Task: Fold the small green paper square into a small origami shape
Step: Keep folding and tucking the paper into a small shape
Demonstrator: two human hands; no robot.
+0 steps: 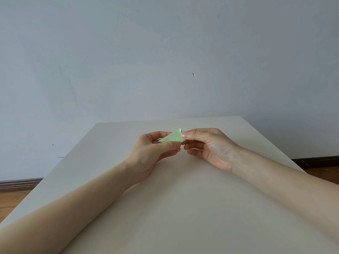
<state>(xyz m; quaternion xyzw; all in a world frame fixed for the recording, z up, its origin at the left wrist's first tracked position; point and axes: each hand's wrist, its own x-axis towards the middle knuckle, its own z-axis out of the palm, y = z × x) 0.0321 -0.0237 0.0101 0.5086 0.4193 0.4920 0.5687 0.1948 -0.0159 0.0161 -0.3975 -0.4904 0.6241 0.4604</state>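
The green paper (171, 137) is held in the air just above the table (183, 208), toward the far end of the top, at about 12 o'clock from the person. It has already been folded into a small triangular wedge, with a crease running down from its upper tip. Its lower edge, at about 6 o'clock on the piece, is pinched by the thumb and fingers of the left hand (156, 149); its upper right corner, at about 2 o'clock, is pinched by the right hand (207, 145) under the thumb. Both hands are thus closed on the paper — neither is free. The paper is judged to be very light and thin, easily bent, and likely to take any crease for good, so stray dents should be avoided. Little force is needed — only a fingertip pinch. It is best held near the folded edges, where the layers are stiffest, with the loose flap left free for the next fold.
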